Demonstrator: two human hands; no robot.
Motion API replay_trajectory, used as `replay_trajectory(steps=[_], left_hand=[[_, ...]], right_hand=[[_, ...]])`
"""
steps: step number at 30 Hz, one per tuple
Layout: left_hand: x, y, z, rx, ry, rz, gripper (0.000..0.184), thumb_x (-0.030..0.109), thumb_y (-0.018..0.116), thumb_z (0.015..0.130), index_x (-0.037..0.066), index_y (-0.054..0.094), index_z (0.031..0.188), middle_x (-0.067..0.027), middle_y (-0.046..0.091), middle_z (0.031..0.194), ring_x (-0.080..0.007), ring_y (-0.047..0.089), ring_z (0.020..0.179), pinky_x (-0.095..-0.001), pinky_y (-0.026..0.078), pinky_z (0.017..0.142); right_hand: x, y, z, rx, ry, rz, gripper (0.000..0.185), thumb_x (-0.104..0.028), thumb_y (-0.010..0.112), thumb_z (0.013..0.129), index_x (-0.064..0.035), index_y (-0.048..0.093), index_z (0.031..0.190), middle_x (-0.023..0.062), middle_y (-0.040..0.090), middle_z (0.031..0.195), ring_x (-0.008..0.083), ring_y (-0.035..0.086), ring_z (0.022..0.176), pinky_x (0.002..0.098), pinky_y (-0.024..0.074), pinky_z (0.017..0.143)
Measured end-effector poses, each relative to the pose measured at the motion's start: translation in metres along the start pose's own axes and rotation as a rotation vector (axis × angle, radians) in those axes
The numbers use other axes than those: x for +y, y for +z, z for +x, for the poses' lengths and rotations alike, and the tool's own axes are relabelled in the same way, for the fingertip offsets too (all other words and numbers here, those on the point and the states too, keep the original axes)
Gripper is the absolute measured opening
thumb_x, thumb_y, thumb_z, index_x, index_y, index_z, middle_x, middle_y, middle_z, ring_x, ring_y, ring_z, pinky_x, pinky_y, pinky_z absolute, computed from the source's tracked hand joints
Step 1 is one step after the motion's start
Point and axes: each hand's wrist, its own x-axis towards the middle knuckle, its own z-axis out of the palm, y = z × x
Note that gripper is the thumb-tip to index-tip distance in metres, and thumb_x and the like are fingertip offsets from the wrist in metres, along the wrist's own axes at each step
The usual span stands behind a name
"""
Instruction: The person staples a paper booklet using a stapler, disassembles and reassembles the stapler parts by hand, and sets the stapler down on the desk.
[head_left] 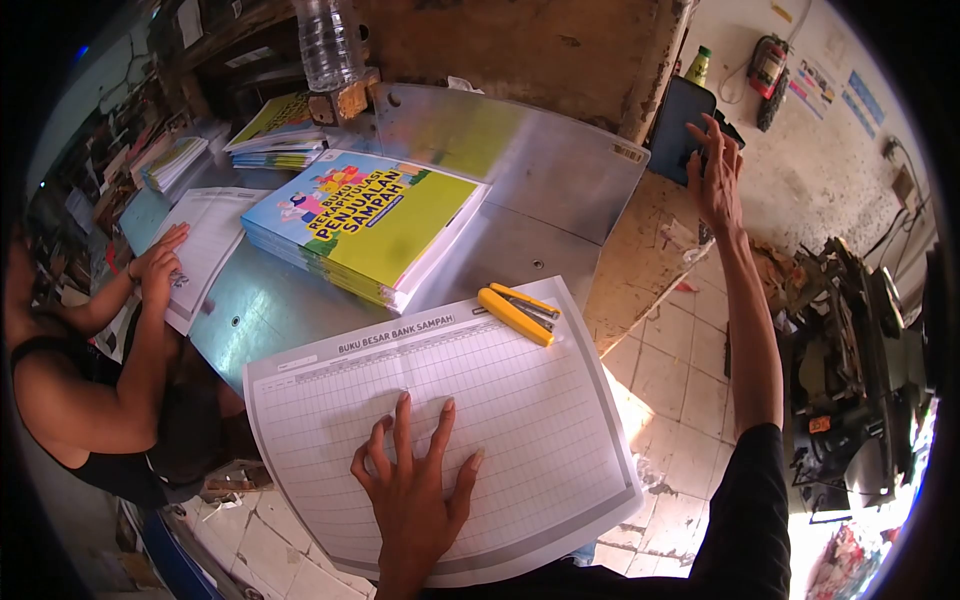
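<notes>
My left hand [415, 505] lies flat with spread fingers on a large printed sheet [340, 470] headed "BUKU BESAR BANK SAMPAH", ruled in a grid. The sheet hangs over the near table edge. On its upper right part rests a yellow stapler [517, 313]. My right hand [716, 178] is stretched far out to the right, fingers apart and bent, beside a dark flat object [682, 128] with rounded corners, which looks like a phone or tablet. Whether the fingers touch it I cannot tell. Nothing shows in the right palm.
A thick stack of printed books [365, 225] lies on the metal tabletop [545, 215], with smaller stacks [275, 135] behind. A plastic bottle [328, 45] stands at the back. At left, a co-worker's hands [158, 265] rest on papers [205, 225]. A fire extinguisher [769, 65] hangs on the wall.
</notes>
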Motion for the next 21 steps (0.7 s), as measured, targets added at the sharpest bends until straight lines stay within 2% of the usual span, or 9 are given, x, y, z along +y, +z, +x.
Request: replay_trajectory(steps=[3, 6, 9, 15, 19, 21], left_hand=[[0.0001, -0.0003, 0.0000, 0.008, 0.005, 0.001, 0.055, 0.043, 0.060, 0.095, 0.018, 0.055, 0.144, -0.0201, 0.033, 0.156, -0.0391, 0.031, 0.136, -0.0561, 0.018, 0.110], [0.0002, -0.0025, 0.0005, 0.011, 0.006, -0.007, 0.055, 0.043, 0.060, 0.095, 0.017, 0.055, 0.144, -0.0199, 0.034, 0.156, -0.0389, 0.032, 0.135, -0.0555, 0.018, 0.109], [0.0003, -0.0024, 0.0002, 0.007, 0.004, -0.008, 0.055, 0.042, 0.060, 0.095, 0.017, 0.055, 0.144, -0.0197, 0.034, 0.156, -0.0386, 0.032, 0.134, -0.0550, 0.019, 0.109], [0.0001, -0.0023, 0.0007, 0.004, 0.011, 0.005, 0.055, 0.042, 0.060, 0.095, 0.017, 0.055, 0.144, -0.0199, 0.033, 0.156, -0.0386, 0.032, 0.134, -0.0550, 0.019, 0.109], [-0.0007, -0.0016, 0.0000, -0.001, 0.013, 0.008, 0.055, 0.043, 0.058, 0.096, 0.017, 0.055, 0.144, -0.0207, 0.033, 0.156, -0.0392, 0.032, 0.135, -0.0554, 0.018, 0.109], [-0.0009, -0.0009, -0.0001, -0.001, 0.012, 0.008, 0.055, 0.043, 0.058, 0.096, 0.017, 0.054, 0.144, -0.0210, 0.033, 0.156, -0.0394, 0.032, 0.135, -0.0557, 0.018, 0.109]], right_hand=[[-0.0023, -0.0033, 0.0014, -0.034, 0.012, -0.065, 0.070, -0.005, 0.055, 0.086, -0.0119, 0.028, 0.151, 0.0072, 0.062, 0.134, 0.0276, 0.044, 0.132, 0.0454, 0.0282, 0.110], [-0.0071, -0.0052, -0.0001, 0.018, 0.105, -0.088, 0.068, -0.006, 0.056, 0.086, -0.0113, 0.031, 0.149, 0.0082, 0.065, 0.129, 0.0284, 0.048, 0.126, 0.0457, 0.0303, 0.108], [-0.0036, -0.0016, -0.0011, 0.053, 0.117, -0.058, 0.068, -0.007, 0.057, 0.085, -0.0114, 0.033, 0.148, 0.0097, 0.066, 0.124, 0.0293, 0.051, 0.121, 0.0462, 0.0325, 0.106], [-0.0001, -0.0008, -0.0013, 0.053, 0.087, -0.052, 0.067, -0.007, 0.057, 0.085, -0.0109, 0.033, 0.148, 0.0105, 0.066, 0.121, 0.0304, 0.051, 0.121, 0.0469, 0.0337, 0.105], [-0.0014, -0.0012, -0.0019, 0.025, 0.104, -0.071, 0.067, -0.007, 0.057, 0.085, -0.0102, 0.033, 0.148, 0.0108, 0.064, 0.126, 0.0303, 0.051, 0.123, 0.0472, 0.0334, 0.106], [-0.0022, -0.0004, -0.0021, 0.064, 0.091, -0.055, 0.068, -0.007, 0.057, 0.086, -0.0101, 0.031, 0.148, 0.0101, 0.060, 0.134, 0.0306, 0.048, 0.126, 0.0476, 0.0324, 0.107]])
